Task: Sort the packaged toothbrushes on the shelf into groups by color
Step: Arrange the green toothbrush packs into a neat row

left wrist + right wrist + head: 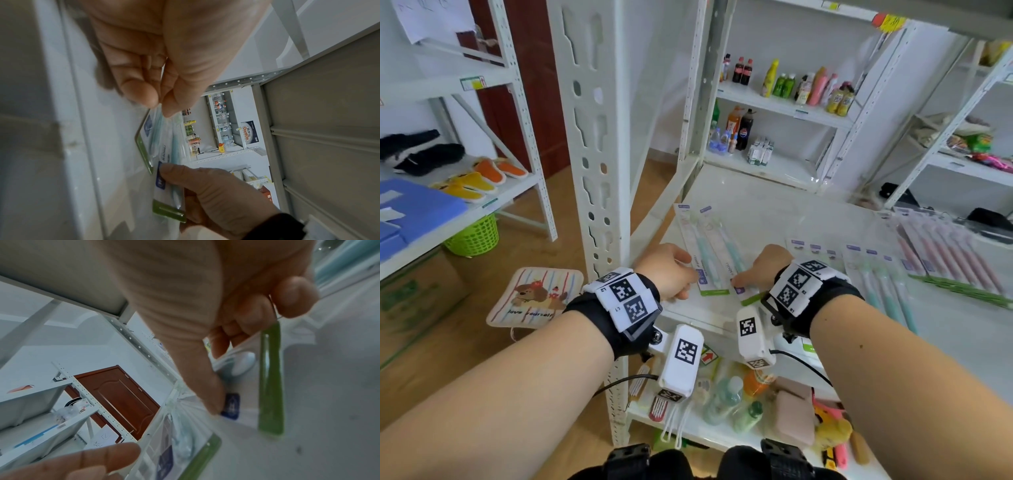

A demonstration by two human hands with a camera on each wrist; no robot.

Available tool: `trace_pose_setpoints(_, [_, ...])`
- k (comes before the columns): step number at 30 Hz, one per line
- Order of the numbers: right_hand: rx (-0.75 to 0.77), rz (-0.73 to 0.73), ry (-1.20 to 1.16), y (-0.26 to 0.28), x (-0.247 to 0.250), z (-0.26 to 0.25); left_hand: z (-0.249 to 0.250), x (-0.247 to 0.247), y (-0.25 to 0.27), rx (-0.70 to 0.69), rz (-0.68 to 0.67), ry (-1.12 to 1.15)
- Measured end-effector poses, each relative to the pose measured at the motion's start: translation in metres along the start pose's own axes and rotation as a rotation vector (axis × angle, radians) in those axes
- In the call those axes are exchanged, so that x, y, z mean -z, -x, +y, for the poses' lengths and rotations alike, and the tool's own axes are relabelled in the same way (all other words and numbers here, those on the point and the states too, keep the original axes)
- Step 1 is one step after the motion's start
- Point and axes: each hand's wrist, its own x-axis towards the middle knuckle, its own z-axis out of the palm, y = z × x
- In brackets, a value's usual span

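Note:
Two packaged teal toothbrushes with green bottom strips lie side by side at the near left of the white shelf. My left hand pinches the bottom end of the left package, thumb and finger closed on it in the left wrist view. My right hand holds the bottom of the right package, thumb on its blue label and fingers curled by its green strip. More teal packages and a fanned row of pink ones lie to the right.
A white perforated upright stands just left of my left hand. Bottles and small goods fill the shelf below. Drinks stand on the far rack. A green basket and a cardboard box sit on the floor at left.

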Motion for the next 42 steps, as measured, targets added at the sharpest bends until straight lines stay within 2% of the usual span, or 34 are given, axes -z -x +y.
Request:
trace_pose_setpoints(5, [0.059, 0.032, -0.087, 0.009, 0.008, 0.013, 0.012, -0.01, -0.003, -0.004, 0.021, -0.073])
trace_pose_setpoints(8, [0.105, 0.126, -0.283, 0.012, 0.014, 0.027, 0.023, -0.016, -0.002, 0.018, 0.026, -0.167])
trace_pose_setpoints(13, [0.118, 0.238, -0.553, 0.014, 0.026, 0.056, 0.035, -0.024, -0.004, 0.006, 0.05, -0.548])
trace_pose_setpoints(21, [0.15, 0.207, -0.836, 0.016, 0.036, 0.092, 0.039, -0.042, -0.015, 0.041, 0.064, -0.801])
trace_pose_setpoints(35, [0.259, 0.098, -0.881, 0.022, 0.029, 0.109, 0.057, -0.044, -0.001, 0.228, 0.08, -0.872])
trace_pose_setpoints(40, [0.255, 0.082, -0.921, 0.023, 0.029, 0.118, 0.058, -0.046, 0.001, 0.266, 0.122, -0.871])
trace_pose_setpoints(42, [0.257, 0.071, -0.937, 0.023, 0.029, 0.124, 0.061, -0.048, 0.003, 0.236, 0.125, -0.859])
